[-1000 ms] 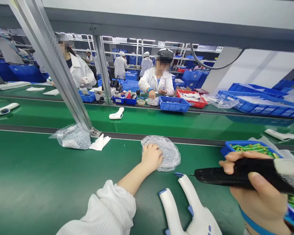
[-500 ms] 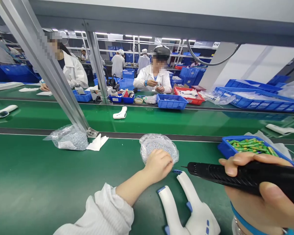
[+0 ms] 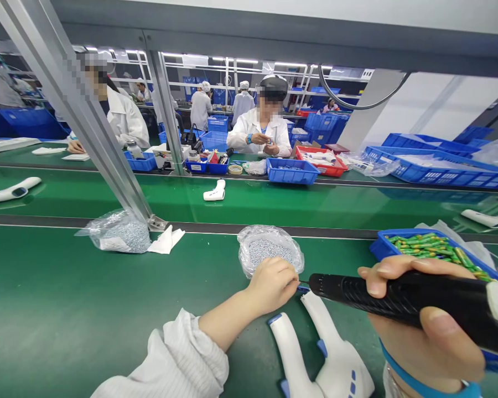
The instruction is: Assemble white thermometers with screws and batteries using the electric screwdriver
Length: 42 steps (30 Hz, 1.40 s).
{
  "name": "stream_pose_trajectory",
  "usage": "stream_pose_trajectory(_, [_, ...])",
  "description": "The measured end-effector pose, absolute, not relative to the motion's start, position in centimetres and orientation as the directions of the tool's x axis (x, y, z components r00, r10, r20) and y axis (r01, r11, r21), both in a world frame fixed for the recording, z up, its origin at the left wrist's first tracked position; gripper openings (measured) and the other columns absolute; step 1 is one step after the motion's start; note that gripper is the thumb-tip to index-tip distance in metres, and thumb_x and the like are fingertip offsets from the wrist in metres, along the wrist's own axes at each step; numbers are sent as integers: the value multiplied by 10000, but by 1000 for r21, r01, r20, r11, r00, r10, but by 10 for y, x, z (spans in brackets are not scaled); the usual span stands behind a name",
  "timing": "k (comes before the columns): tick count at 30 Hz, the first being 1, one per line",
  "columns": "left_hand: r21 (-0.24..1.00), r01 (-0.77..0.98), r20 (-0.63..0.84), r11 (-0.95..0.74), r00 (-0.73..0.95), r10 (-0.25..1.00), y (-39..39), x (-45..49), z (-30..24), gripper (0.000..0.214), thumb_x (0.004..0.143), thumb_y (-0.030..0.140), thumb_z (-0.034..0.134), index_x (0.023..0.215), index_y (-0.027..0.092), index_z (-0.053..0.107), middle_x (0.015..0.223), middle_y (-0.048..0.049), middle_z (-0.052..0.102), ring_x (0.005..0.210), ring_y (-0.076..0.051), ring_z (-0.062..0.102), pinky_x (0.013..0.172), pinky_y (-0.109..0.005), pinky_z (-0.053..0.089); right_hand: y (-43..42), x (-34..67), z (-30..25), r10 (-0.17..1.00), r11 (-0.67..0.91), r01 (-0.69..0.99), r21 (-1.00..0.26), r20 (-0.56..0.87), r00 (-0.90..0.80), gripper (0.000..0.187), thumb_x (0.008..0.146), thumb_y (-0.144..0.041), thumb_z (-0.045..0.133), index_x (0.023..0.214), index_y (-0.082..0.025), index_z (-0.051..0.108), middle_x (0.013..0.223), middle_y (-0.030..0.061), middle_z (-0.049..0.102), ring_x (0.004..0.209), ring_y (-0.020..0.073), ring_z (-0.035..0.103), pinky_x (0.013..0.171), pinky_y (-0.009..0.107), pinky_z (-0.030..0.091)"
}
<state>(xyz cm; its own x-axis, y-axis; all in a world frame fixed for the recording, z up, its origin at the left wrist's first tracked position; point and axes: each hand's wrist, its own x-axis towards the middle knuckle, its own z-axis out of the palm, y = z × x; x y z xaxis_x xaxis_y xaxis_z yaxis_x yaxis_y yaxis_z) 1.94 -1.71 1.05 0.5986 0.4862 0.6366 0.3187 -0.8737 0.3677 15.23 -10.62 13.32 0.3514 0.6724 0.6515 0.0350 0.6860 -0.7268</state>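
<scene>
One hand, your right hand [image 3: 423, 342], grips the black driver [image 3: 369, 290]; your left hand [image 3: 273, 282] pinches closed at its bit [image 3: 305, 283], contents hidden; bag of small metal pieces [image 3: 269, 251] just beyond; white casings [image 3: 342, 365] nearer you on the desk [image 3: 87, 309]; blue bin [image 3: 382, 250] of green pieces [image 3: 427, 243], right.

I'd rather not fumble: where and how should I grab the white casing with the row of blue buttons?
I'd take the white casing by the middle of its handle, from above and the right. The handle looks slim enough to wrap and points away from you, while a second white casing lies just left. Mind the black screwdriver near the handle's far end.
</scene>
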Motion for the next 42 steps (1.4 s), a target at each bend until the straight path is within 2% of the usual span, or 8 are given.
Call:
stream_pose_trajectory(18, [317,374,556,-872,671,490,-13,18,8,113,850,204,522,765,176,591,783,-23,650,754,-174,575,645,-303,447,-103,148,125,660,699,100,-708,693,290,276,726,-360,690,969,-262,604,796,2,589,578,151,512,675,346,477])
stream_pose_trajectory(23, [295,442,514,-847,674,531,0,10,5,134,862,221,526,773,165,608,790,-39,634,766,-187,564,667,-316,449,-103,144,135,646,707,88,-702,692,322,243,687,-321,695,904,-240,622,750,2,595,551,146,511,650,334,490])
stream_pose_trajectory(27, [299,522,500,-799,628,597,10,-1,5,87,827,158,539,865,154,618,902,-64,635,850,-227,548,703,-359,444,-108,142,138,700,667,38,-744,643,312,246,696,-351,696,898,-234,619,739,7,580,529,136,517,646,342,503])
stream_pose_trajectory(31, [304,542,511,-784,602,614,8,-11,8,137,826,144,499,896,159,615,977,-76,616,891,-234,533,711,-362,429,-113,136,134,800,570,-21,-821,549,243,240,753,-369,631,936,-217,594,735,27,566,515,134,520,556,324,493])
stream_pose_trajectory(34, [304,514,514,-802,621,592,-6,-19,11,151,828,143,464,805,171,611,904,-67,606,811,-200,537,664,-325,418,-114,128,131,864,495,-64,-867,483,142,221,786,-351,607,961,-221,569,746,32,576,533,134,536,526,289,480])
stream_pose_trajectory(38, [313,459,515,-831,654,555,-45,-34,14,205,839,189,446,686,191,584,720,-45,562,657,-159,518,569,-281,391,-112,117,131,862,500,-29,-866,495,108,230,795,-357,645,971,-226,576,764,26,593,552,124,553,558,274,497])
stream_pose_trajectory(40, [311,364,522,-878,706,478,-72,-42,11,230,852,254,467,652,207,569,661,-33,551,620,-145,517,538,-263,380,-112,112,132,860,502,-17,-864,498,108,235,790,-361,654,967,-224,581,766,28,596,551,124,557,560,272,502])
stream_pose_trajectory(42, [289,173,545,-942,779,310,-98,-46,5,201,868,291,491,699,229,580,674,-15,594,654,-134,551,549,-238,397,-111,108,134,866,493,-3,-870,491,92,237,784,-357,660,965,-224,585,766,31,598,549,125,558,551,267,505])
